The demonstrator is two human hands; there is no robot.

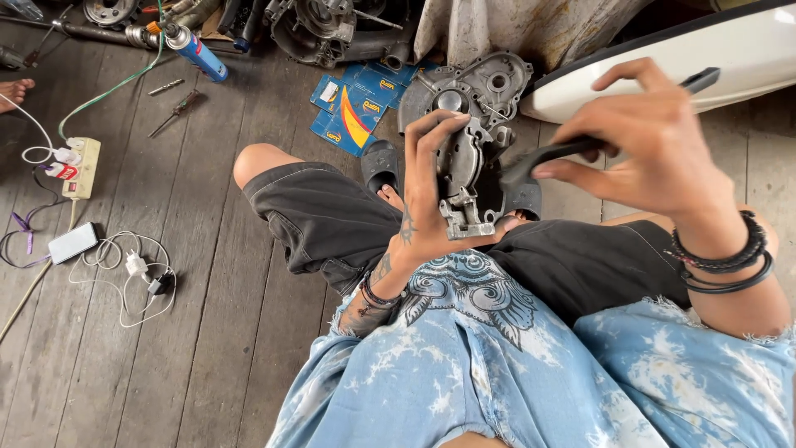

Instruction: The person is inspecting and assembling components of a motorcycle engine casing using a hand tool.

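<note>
Over lap, left hand (419,195) grips metal casing (461,178) — fingers curled.

A small heap of flat blue card packets (352,108) lies on the floorboards near the top, some with red and yellow patches and small white labels. Up left, a blue spray can (197,53) lies tilted. At the left, a white phone (72,242) lies screen down.
</note>
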